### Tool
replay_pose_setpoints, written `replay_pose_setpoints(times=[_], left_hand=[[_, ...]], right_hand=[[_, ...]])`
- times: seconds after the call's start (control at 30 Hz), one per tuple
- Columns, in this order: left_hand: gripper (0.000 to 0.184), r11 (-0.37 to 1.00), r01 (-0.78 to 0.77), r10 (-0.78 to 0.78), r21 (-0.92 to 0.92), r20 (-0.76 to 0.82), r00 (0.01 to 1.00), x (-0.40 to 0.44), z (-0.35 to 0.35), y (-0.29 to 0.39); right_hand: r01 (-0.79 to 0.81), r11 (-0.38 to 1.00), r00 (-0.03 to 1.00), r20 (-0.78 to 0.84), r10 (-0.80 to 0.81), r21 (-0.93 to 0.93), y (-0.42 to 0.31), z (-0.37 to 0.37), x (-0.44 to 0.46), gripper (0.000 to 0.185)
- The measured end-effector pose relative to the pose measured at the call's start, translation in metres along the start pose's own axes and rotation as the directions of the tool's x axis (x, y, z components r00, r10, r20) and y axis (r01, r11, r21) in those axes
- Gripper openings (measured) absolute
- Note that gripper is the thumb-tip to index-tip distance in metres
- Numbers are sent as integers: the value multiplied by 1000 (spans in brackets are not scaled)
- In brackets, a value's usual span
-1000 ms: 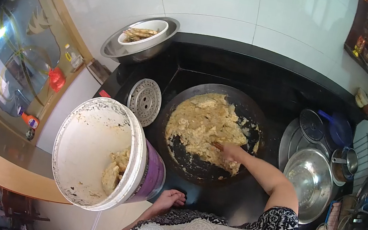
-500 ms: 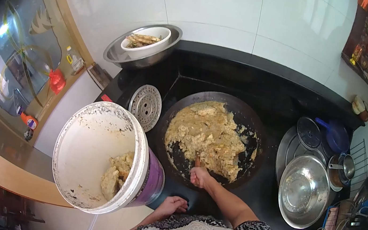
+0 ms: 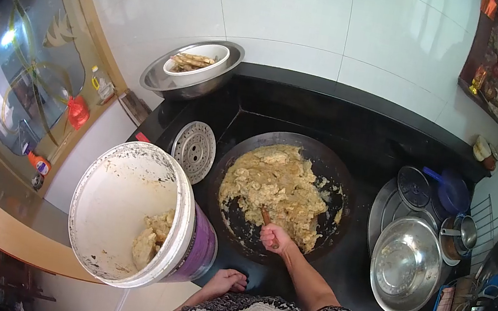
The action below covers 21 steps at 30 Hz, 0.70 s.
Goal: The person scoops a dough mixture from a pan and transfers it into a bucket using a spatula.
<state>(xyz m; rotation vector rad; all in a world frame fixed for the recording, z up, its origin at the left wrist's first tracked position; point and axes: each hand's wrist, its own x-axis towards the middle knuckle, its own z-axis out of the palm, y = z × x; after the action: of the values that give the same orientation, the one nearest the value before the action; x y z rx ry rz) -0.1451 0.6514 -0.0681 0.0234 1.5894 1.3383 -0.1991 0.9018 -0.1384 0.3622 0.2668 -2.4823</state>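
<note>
My right hand (image 3: pixel 275 238) is closed around a wooden handle (image 3: pixel 265 217) at the near side of the large dark wok (image 3: pixel 340 233). The handle's far end is hidden in a thick, yellowish, lumpy mash (image 3: pixel 277 182) that covers much of the wok's left and middle. My left hand (image 3: pixel 229 281) rests at the counter's front edge with its fingers curled; whether it holds anything does not show. Left of the wok stands a big white and purple bucket (image 3: pixel 126 201), tilted toward the camera, with a clump of similar mash (image 3: pixel 153 238) inside.
A perforated metal disc (image 3: pixel 193 152) lies behind the bucket. At the back left, a white bowl of sticks (image 3: pixel 195 64) sits in a steel basin (image 3: pixel 207 88). On the right are a steel bowl (image 3: pixel 406 266), lids (image 3: pixel 413 187), a blue pan (image 3: pixel 454 192) and a wire rack (image 3: pixel 487 223).
My right hand has moved left from the wok's right part to its near middle, still gripping the handle. The mash has shifted slightly. My left hand has stayed by the counter edge.
</note>
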Motion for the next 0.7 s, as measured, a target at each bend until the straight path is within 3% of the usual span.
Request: replay_pose_setpoints(times=[0.03,0.1,0.23,0.3,0.53,0.63,0.7], left_hand=[[28,1000,-4,4,-10,-4,1000,0,-1,1],[28,1000,-16,16,-21,-10,1000,1,-4,0],[27,999,-6,5,-43,-16,1000,-2,-7,-5],[27,999,-4,3,-54,-13,1000,-3,-8,-6],[25,998,-1,1,-60,-14,1000,-4,-8,3],[25,999,-17,17,-27,10,1000,-2,-6,4],[26,1000,-25,25,-15,5,1000,-5,-3,10]], right_hand=[[-2,1000,1000,2,2,-2,3,3,-1,28],[140,956,939,-270,-211,-258,11,9,-5,30],[146,907,903,-321,-285,-394,22,5,-8,27],[139,805,860,-333,-387,-576,29,7,-12,22],[192,785,815,-350,-462,-589,40,12,-23,21],[203,855,845,-356,-400,-478,41,32,-33,20],[171,803,755,-448,-479,-571,39,52,-36,21]])
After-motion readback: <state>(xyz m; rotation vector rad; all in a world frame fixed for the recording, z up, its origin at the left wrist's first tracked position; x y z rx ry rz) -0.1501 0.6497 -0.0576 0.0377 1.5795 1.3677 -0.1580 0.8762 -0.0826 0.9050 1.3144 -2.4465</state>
